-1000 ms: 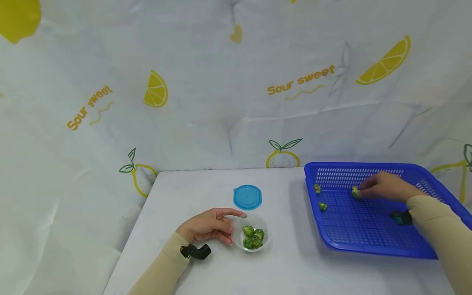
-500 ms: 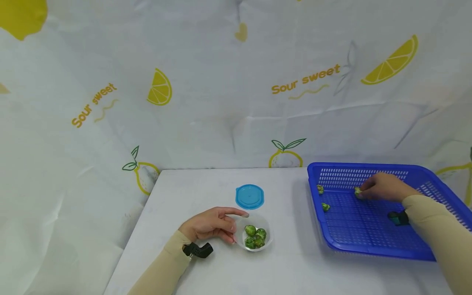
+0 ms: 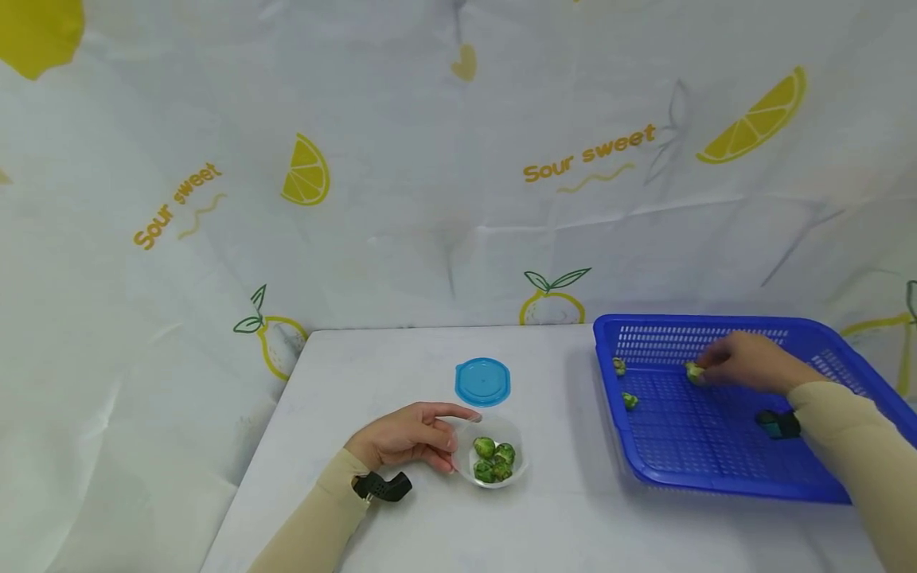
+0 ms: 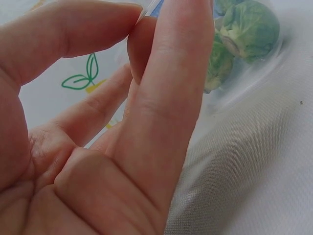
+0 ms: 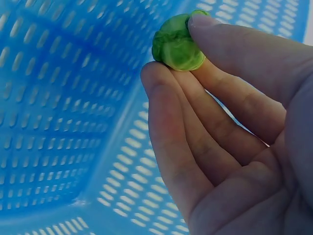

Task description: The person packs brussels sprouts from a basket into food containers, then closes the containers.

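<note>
With its thumb and fingers my left hand (image 3: 404,436) pinches the rim of a small clear plastic bowl (image 3: 514,432) standing on the table. Several green Brussels sprouts (image 3: 484,447) lie in the bowl. Inside the blue basket (image 3: 619,446), at its back, my right hand (image 3: 752,364) holds one Brussels sprout (image 5: 177,43) between thumb and fingertips. Two more sprouts sit at the basket's left side, one near the back corner (image 3: 619,366) and one slightly nearer (image 3: 629,400). In the left wrist view the fingers hide part of the bowl.
A round blue lid (image 3: 483,382) lies flat on the white table (image 3: 358,362) behind the bowl. The wide slotted basket takes up the table's right side. A white sheet (image 3: 430,159) printed with lemons hangs behind the table.
The head view shifts slightly. Both hands stay about where they were, the left at the bowl and the right at the sprout in the basket.
</note>
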`<state>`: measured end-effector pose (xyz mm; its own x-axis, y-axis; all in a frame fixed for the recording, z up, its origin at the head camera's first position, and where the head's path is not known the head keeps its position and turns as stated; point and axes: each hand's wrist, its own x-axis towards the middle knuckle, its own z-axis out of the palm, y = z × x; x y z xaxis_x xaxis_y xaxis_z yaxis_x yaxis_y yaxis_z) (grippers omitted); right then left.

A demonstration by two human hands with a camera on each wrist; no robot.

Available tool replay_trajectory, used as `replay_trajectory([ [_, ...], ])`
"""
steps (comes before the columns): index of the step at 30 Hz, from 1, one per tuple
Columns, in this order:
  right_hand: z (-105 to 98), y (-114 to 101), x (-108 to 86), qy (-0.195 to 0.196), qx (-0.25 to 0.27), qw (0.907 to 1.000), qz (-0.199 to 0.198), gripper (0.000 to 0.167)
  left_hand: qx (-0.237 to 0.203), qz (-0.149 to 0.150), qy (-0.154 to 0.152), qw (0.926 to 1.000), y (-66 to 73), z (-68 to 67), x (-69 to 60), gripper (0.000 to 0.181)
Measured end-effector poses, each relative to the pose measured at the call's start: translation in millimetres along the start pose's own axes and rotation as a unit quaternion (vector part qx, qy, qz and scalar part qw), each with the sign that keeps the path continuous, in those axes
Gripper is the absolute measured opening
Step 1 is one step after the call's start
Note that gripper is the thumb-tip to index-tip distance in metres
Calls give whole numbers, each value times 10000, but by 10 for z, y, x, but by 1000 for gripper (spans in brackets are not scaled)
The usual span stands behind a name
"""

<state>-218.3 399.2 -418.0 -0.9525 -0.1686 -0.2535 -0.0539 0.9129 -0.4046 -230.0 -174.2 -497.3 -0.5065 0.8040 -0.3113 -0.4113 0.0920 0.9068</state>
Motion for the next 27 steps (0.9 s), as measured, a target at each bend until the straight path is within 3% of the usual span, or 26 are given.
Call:
replay_trajectory([
  [12, -88, -424, -220, 165, -162, 9995, -197, 38, -17, -11, 0, 10000, 6, 14, -16, 64],
  [19, -149, -820, -321, 375, -156, 9981, -463, 26, -76, 10, -61, 10000, -3, 3, -27, 66],
  [27, -190, -1302, -335, 484, -161, 9952, -831, 25, 20, 5, -60, 10000, 5, 5, -15, 64],
])
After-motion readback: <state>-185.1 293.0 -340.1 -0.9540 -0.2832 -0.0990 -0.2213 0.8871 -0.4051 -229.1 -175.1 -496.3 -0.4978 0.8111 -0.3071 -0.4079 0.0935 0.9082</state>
